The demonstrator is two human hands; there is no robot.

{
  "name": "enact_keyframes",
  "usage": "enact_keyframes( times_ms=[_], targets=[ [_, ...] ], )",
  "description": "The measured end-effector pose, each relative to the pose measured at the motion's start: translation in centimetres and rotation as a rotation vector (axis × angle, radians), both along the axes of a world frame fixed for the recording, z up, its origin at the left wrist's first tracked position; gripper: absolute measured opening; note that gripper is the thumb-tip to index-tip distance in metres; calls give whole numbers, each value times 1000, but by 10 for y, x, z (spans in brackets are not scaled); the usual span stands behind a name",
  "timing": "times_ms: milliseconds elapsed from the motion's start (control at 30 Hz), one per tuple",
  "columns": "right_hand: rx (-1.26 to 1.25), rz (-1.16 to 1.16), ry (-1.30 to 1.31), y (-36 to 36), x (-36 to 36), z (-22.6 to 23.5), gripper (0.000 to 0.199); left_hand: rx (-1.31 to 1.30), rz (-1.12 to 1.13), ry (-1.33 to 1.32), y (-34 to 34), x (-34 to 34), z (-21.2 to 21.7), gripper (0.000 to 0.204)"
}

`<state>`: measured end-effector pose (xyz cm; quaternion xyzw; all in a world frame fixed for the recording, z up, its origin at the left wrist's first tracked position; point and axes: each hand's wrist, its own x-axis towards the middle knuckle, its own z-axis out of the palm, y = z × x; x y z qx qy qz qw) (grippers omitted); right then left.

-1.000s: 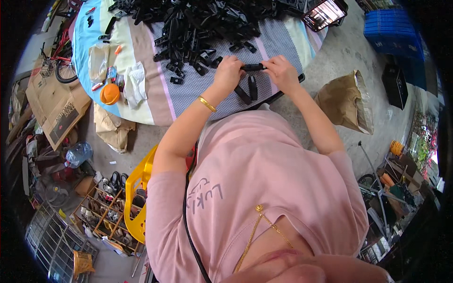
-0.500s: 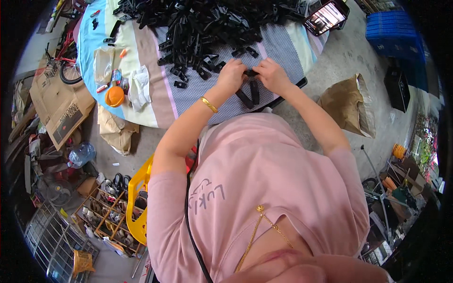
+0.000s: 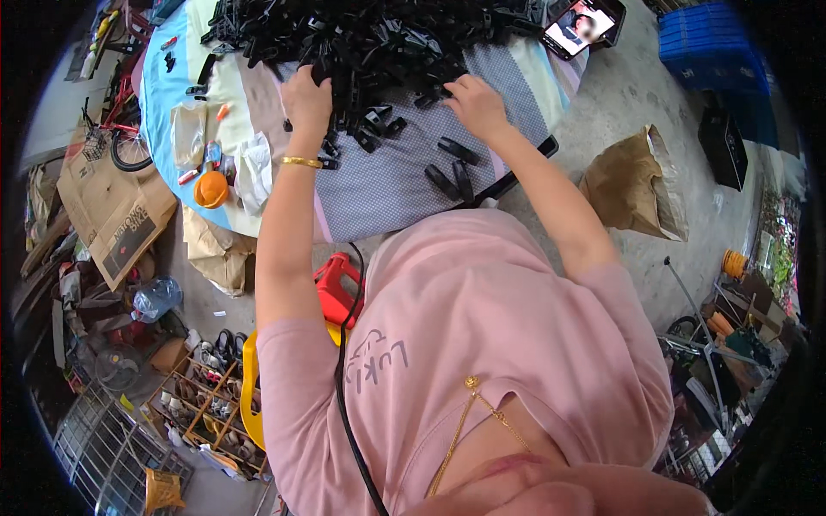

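Note:
A large heap of black plastic clip-like pieces (image 3: 370,43) covers the far middle of the table. My left hand (image 3: 307,99) reaches to the heap's near left edge, thumb and fingers apart around black pieces that partly hide the tips. At the heap's near right edge, my right hand (image 3: 476,105) has its bent fingers apart, the tips beside a loose black piece (image 3: 426,100). Nearer to me lie a black clip (image 3: 459,150) and two longer black pieces (image 3: 441,182), side by side in a V. Several loose pieces (image 3: 372,129) lie between my hands.
A striped cloth (image 3: 370,202) covers the table. On its left are an orange cup-like thing (image 3: 211,190), a white tissue (image 3: 253,168) and a clear bag (image 3: 188,136). A lit phone (image 3: 583,27) stands at the far right. A brown paper bag (image 3: 635,185) stands on the floor at right.
My hands have parted from the piece they held together, which now lies on the cloth. The left hand moved left and away to the heap; the right moved slightly away, to its right edge.

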<state>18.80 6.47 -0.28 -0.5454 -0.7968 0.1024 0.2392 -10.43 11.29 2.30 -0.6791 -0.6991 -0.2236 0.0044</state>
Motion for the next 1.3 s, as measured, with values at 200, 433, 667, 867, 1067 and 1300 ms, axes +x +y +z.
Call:
enact_keyframes(
  times_ms=[200,433,667,867,1067,1300],
  targets=[
    [-203,-113,216,-16,17,-3,29,-205,-54,-608,-39,54,47,52],
    [-119,42,206,-37,34,2,27,-615,-302,-1128,-79,126,-41,47],
    [-47,23,38,-51,48,10,20,-312,-410,-524,-92,126,-24,29],
    [-9,157,-43,-53,28,16,22,-207,-404,-368,-97,122,-22,24],
    [-25,252,-115,-45,30,14,23,-204,-435,-378,-98,111,-28,21],
    [24,385,-84,-37,13,7,22,-186,-498,-359,-93,110,-33,18]
  ],
)
